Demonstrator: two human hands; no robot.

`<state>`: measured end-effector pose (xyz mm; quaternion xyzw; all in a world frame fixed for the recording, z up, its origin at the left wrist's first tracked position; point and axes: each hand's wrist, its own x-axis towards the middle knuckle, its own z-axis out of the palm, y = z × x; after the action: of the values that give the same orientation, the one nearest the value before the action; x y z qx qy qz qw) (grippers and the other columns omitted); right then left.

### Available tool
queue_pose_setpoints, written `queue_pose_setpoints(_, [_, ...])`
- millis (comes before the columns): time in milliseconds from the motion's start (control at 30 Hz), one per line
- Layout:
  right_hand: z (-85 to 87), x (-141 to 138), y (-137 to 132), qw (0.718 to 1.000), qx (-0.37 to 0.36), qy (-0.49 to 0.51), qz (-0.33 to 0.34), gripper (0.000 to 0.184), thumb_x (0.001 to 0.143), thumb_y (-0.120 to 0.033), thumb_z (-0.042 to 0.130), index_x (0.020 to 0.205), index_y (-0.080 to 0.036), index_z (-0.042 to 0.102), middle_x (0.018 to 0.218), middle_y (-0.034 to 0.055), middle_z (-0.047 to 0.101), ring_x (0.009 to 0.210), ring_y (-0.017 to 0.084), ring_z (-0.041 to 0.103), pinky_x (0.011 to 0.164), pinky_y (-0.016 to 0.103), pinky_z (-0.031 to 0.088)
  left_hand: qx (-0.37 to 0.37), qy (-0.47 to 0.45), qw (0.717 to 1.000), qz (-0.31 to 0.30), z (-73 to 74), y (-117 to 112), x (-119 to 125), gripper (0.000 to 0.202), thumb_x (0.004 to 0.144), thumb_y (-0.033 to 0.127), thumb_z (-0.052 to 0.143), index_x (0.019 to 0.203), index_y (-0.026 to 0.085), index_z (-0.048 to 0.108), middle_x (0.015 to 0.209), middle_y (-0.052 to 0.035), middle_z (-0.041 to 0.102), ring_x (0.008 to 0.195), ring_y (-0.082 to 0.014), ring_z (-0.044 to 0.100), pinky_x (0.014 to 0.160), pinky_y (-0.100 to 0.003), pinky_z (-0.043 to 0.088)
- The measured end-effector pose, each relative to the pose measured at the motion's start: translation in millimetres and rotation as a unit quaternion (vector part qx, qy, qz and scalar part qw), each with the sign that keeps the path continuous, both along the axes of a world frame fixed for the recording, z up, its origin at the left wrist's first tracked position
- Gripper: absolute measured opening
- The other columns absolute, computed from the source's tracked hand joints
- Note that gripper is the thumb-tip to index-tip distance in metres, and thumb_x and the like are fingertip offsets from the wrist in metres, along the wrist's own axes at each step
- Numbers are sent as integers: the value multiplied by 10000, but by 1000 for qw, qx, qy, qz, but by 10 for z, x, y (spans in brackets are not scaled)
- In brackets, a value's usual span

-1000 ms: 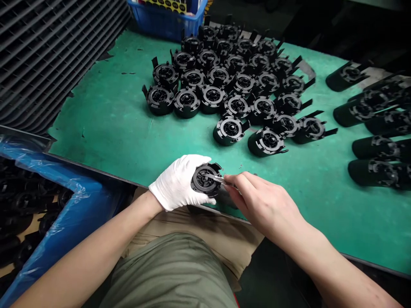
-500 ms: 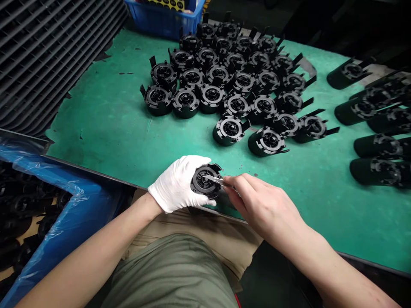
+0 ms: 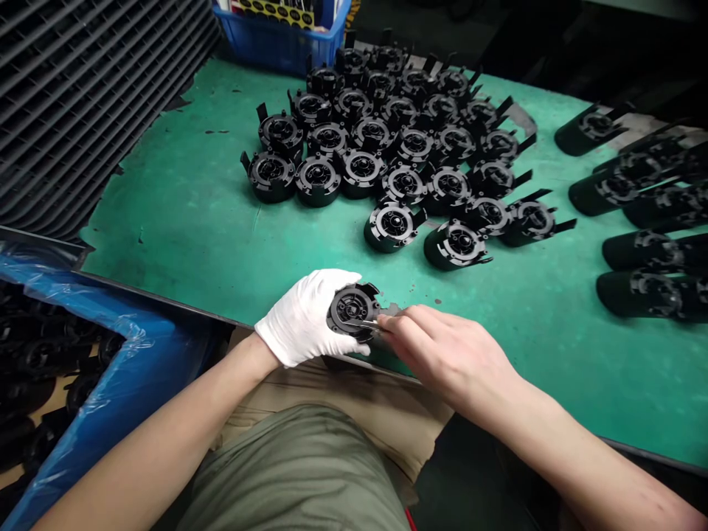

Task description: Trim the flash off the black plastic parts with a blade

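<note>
My left hand [image 3: 310, 318], in a white glove, is closed around a round black plastic housing [image 3: 352, 308] near the table's front edge. The housing's open face, with a ring and small inner posts, is turned up towards me. Bare, my right hand [image 3: 442, 346] pinches a small metal knife [image 3: 365, 323]. Its thin blade lies across the lower part of the housing's face, pointing left. Whether the edge touches the plastic I cannot tell.
Many similar black housings [image 3: 362, 166] stand grouped on the green table [image 3: 193, 206], some with upright tabs. Longer black cylinders [image 3: 636, 295] lie at the right. A blue bin [image 3: 282, 46] is at the back, a black grid rack [image 3: 82, 110] at left, and a blue-lined box [image 3: 127, 354] below.
The knife has moved from the middle of the housing's face down to its lower part, and its blade now lies flatter across. My left hand holds the housing in nearly the same place.
</note>
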<state>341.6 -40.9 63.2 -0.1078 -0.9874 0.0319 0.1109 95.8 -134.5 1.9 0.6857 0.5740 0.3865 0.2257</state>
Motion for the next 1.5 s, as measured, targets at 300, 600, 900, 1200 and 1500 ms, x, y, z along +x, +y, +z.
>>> queue_pose_setpoints(300, [-156,-22,405,1000,4,21,10,112,1134,-231,590,1194,-153,644,988,69,749,821,196,637,757,354,432,-5,12,1000,14,-87,-53,-25,1095,624,651,1042,1480,179,549,1402,-183,714,1298,-386,723,1156,-518,592])
queue_pose_setpoints(600, [-306,-74,509,998,-37,30,29,118,1134,-181,564,1236,-175,624,1083,80,772,892,206,645,800,381,397,-13,10,1000,9,-92,-48,-27,1098,616,647,1049,1478,199,538,1389,-172,715,1293,-378,721,1153,-518,590])
queue_pose_setpoints(900, [-321,-83,541,997,-52,41,42,126,1121,-153,584,1240,-181,614,1048,55,747,901,196,630,788,373,392,-15,3,1000,8,-121,-58,-34,1086,635,667,1032,1488,205,543,1418,-176,702,1323,-383,706,1183,-532,569])
queue_pose_setpoints(1200, [-290,-82,576,997,-39,26,61,126,1132,-162,549,1219,-169,640,1003,66,726,883,204,624,778,370,373,-7,6,1000,6,-107,-49,-28,1066,639,668,1028,1466,187,558,1393,-176,713,1295,-377,716,1159,-524,580])
queue_pose_setpoints(1500, [-225,-29,550,998,-18,-15,66,182,1137,-153,509,1254,-178,646,1024,78,744,868,203,608,774,371,368,-28,-4,1000,5,-54,-35,-21,1061,609,631,1056,1447,192,576,1387,-175,725,1296,-381,717,1162,-532,582])
